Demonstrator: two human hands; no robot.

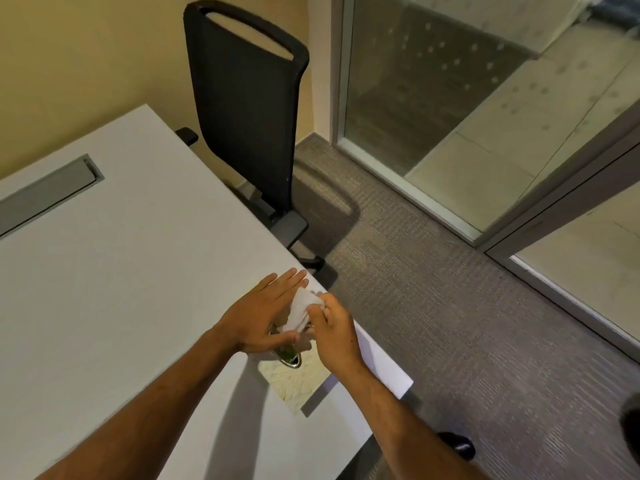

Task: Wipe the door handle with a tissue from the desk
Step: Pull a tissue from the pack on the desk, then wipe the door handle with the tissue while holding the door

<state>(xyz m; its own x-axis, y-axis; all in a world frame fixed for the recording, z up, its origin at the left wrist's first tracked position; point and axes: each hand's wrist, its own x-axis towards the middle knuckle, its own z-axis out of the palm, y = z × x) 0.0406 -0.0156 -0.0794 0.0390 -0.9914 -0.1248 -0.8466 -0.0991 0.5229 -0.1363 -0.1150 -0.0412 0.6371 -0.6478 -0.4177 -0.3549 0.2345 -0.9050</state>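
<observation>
A white tissue [300,309] sticks up from a cream patterned tissue box [294,379] that stands near the right edge of the white desk [104,289]. My right hand [334,336] pinches the tissue's upper right side between thumb and fingers. My left hand [263,311] lies flat against the tissue's left side, fingers stretched out, over the box's oval metal-rimmed opening [291,358]. No door handle is in view.
A black office chair [247,109] stands at the desk's far right side. Grey carpet [433,306] runs right to a glass partition [433,98] and a glass door frame [568,209]. A grey cable hatch [48,192] sits in the desk. A dark shoe [457,445] shows below.
</observation>
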